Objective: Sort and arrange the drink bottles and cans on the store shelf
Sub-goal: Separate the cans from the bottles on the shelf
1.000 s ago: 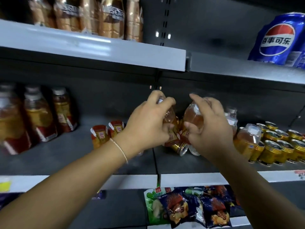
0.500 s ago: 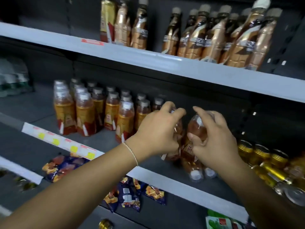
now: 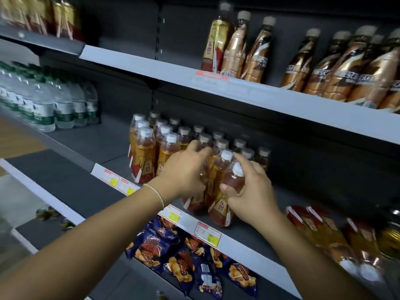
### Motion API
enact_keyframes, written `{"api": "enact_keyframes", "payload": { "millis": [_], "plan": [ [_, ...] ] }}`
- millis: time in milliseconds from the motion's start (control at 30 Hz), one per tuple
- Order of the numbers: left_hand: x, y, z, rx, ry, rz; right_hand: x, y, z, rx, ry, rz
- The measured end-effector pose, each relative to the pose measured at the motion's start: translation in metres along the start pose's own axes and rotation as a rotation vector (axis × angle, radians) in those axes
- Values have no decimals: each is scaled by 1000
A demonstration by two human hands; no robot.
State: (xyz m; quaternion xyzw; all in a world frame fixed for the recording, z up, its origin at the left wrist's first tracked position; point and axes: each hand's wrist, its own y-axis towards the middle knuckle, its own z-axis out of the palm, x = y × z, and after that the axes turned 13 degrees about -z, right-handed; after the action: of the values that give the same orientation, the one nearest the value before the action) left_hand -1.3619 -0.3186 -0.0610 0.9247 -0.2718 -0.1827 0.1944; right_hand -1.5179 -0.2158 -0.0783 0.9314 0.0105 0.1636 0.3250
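On the middle shelf (image 3: 242, 231) stands a block of amber drink bottles with white caps (image 3: 149, 152). My left hand (image 3: 184, 172) grips one such bottle (image 3: 195, 202) at the right front of the block; my fingers hide most of it. My right hand (image 3: 252, 193) grips another amber bottle (image 3: 227, 198) by its upper body, next to the first and tilted slightly. Both bottles are at the shelf's front edge; whether their bases touch it is unclear.
Water bottles (image 3: 47, 105) fill the left of the middle shelf. Bronze coffee bottles (image 3: 337, 66) line the shelf above. Amber bottles (image 3: 324, 230) lie on their sides at the right, by a gold can (image 3: 390, 241). Snack bags (image 3: 173, 250) lie on the shelf below.
Both hands carried their bottles left along the shelf and now hold them against the standing block of amber bottles. The view has swung left, bringing the water bottles in.
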Motion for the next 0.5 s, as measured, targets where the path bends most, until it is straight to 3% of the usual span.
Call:
{"api": "enact_keyframes", "payload": {
  "millis": [500],
  "plan": [
    [41, 63, 46, 87, -65, -12, 1, 31, 62, 25, 11, 115]
  ]
}}
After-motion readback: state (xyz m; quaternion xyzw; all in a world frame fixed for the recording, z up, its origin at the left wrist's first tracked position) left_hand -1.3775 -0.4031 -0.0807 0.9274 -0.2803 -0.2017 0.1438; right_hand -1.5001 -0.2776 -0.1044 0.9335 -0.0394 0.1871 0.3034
